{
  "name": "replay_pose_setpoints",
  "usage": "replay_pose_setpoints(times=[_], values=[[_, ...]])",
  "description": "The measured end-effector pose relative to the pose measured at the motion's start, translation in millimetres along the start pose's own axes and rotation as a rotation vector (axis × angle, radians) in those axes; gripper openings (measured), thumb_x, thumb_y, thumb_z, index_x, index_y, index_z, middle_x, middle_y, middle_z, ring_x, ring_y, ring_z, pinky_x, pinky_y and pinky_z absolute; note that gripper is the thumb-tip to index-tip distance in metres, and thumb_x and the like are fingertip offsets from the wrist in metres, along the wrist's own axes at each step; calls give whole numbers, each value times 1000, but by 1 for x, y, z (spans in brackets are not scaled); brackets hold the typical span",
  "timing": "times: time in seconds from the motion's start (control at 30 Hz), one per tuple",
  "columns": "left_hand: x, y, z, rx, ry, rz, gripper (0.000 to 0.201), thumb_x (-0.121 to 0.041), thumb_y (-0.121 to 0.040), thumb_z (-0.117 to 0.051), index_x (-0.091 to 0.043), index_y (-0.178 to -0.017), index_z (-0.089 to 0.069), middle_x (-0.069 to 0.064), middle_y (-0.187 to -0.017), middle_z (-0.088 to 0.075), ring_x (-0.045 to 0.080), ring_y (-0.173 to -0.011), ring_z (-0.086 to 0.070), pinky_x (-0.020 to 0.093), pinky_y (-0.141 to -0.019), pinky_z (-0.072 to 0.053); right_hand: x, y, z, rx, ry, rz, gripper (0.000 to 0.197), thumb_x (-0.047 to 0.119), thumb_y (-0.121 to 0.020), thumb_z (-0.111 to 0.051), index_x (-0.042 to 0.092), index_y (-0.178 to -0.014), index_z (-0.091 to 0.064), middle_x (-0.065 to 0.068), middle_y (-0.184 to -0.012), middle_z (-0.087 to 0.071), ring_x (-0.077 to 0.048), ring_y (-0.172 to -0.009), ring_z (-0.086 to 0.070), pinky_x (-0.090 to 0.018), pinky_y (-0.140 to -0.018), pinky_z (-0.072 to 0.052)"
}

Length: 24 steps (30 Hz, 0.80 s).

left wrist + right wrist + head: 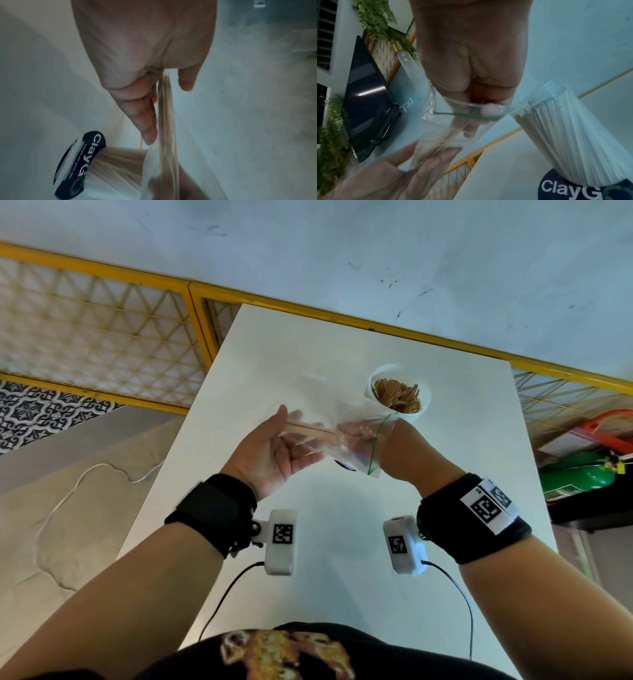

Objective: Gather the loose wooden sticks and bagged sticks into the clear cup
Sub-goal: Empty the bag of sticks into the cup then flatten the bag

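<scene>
A clear cup (371, 386) packed with upright wooden sticks stands on the white table (308, 354), right of the middle. Just in front of it, above the table, both hands hold a clear zip bag (342, 440) with wooden sticks (308, 430) inside. My right hand (404, 446) pinches the bag at its green zip line (467, 116), close to the cup (573, 135). My left hand (274, 446) is palm up with fingers straight (147, 121), and the bag's closed end lies across it. The bagged sticks (167, 121) run alongside those fingers.
A dark blue round ClayGo label (565, 189) lies under the cup. A yellow mesh railing (102, 313) runs behind and left of the table. A green cylinder (579, 477) lies off the table's right edge. Wrist camera cables hang near the front edge.
</scene>
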<state>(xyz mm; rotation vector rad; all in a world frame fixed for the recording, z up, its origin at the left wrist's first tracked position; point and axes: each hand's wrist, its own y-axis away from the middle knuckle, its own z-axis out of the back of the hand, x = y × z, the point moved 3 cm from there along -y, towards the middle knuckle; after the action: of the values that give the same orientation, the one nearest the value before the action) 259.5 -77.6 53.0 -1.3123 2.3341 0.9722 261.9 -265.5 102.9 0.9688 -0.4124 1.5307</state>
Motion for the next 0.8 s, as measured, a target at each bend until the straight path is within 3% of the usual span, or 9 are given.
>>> replay_pose_setpoints(times=[0.13, 0.2, 0.27, 0.43, 0.53, 0.6, 0.63, 0.7, 0.8], values=[[-5, -10, 21, -191, -16, -115, 19, -20, -97, -49, -11, -110, -60, 13, -99, -74, 26, -87, -73, 27, -59, -58, -5, 1, 14, 58, 146, -2, 28, 9, -89, -63, 18, -115, -70, 1, -107, -71, -2, -86, -62, -16, -80, -46], [-4, -13, 28, -212, 27, -163, 17, -19, -99, -46, -13, -106, -60, 10, -96, -74, 23, -87, -73, 24, -60, -57, -8, 1, 28, 45, 197, -71, 26, 6, -87, -63, 18, -108, -73, 5, -76, -69, -1, -60, -58, -5, -59, -41], [-1, -15, 39, -255, 88, -193, 15, -19, -97, -49, -15, -106, -61, 12, -102, -72, 20, -85, -73, 22, -62, -57, -9, 3, 54, 13, 268, -108, 28, 11, -87, -66, 26, -112, -69, 3, -61, -58, -7, -52, -47, -5, -47, -34], [30, -11, 85, -352, -190, 29, 21, -26, -96, -51, -14, -113, -55, 14, -113, -63, 20, -83, -67, 26, -66, -58, -19, 6, 148, -164, 384, -218, 32, 5, -85, -66, 26, -107, -73, 9, -51, -61, -5, -46, -46, -13, -48, -38], [44, -4, 113, -430, -563, 182, 44, -36, -92, -57, -16, -129, -45, 9, -105, -58, 19, -76, -61, 29, -64, -49, -6, -5, 174, -209, 555, -227, 32, 4, -86, -63, 20, -112, -71, 2, -66, -65, -10, -58, -50, -18, -54, -40], [38, -1, 124, -528, -822, 115, 43, -38, -91, -60, -14, -125, -49, 11, -106, -57, 22, -75, -59, 27, -60, -44, 8, -25, 171, -190, 746, -154, 28, 10, -92, -58, 15, -117, -68, -13, -96, -70, -22, -84, -59, -28, -74, -43], [33, -1, 128, -567, -964, 58, 44, -37, -89, -62, -11, -123, -52, 14, -106, -58, 27, -82, -61, 31, -64, -46, 10, -40, 165, -162, 791, -130, 30, 11, -95, -51, 12, -121, -65, -15, -112, -68, -27, -101, -60, -32, -87, -44], [23, -1, 128, -618, -1264, -50, 48, -29, -88, -64, -9, -129, -50, 18, -119, -55, 32, -114, -53, 38, -89, -45, 8, -69, 146, -54, 886, -128, 37, 11, -98, -36, 3, -123, -61, -15, -125, -63, -29, -117, -58, -37, -99, -44], [17, -1, 113, -538, -1576, -236, 59, -18, -90, -57, -12, -145, -35, 17, -145, -38, 30, -136, -33, 38, -112, -29, 1, -100, 111, 36, 995, -122, 24, 7, -92, -43, -1, -100, -65, -16, -107, -67, -34, -102, -63, -40, -86, -51]])
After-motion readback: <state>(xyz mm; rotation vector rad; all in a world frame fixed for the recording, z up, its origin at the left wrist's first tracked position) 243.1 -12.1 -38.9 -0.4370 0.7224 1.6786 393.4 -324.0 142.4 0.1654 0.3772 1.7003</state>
